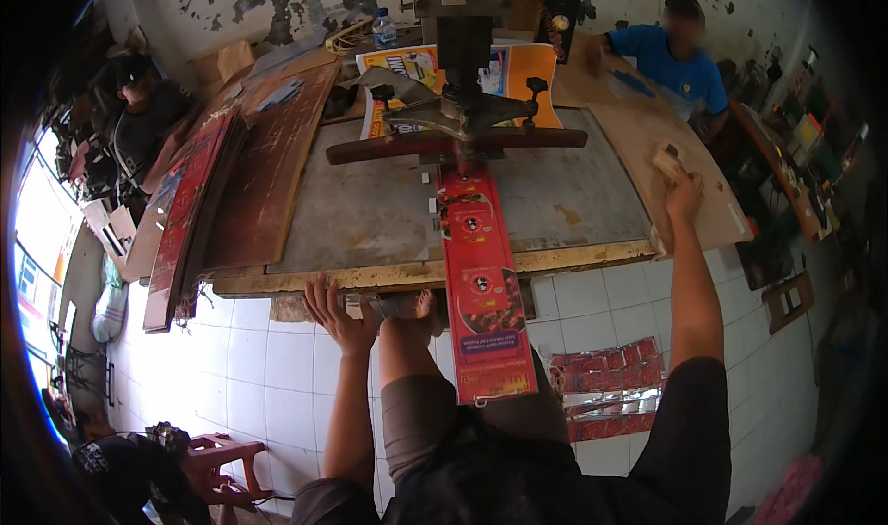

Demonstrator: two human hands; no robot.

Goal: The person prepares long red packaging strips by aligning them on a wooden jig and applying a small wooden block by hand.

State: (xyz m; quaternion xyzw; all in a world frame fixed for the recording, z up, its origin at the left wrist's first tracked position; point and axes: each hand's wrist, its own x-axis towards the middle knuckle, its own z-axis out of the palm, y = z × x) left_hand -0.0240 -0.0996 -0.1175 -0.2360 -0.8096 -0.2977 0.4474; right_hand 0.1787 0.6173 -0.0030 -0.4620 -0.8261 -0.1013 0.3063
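My left hand [340,318] has its fingers spread at the wooden front edge of the metal worktable [370,201], holding nothing. Out to the right, my right hand [684,195] grips a small pale wooden block [668,159] with a dark mark on top, over a brown board [638,146]. Between my arms a long red printed strip [481,275] lies on the table and hangs over its front edge above my lap. Its far end runs beneath a heavy press head [460,123] with a wide dark bar. Small pale blocks [432,205] sit along the strip's left side.
Stacked red strips [190,220] and a reddish board [268,173] lie at left. Printed sheets [527,81] and a bottle [384,28] are behind the press. Co-workers sit at both sides. More red sheets [606,386] lie on the tiles, and a red stool [222,465] stands lower left.
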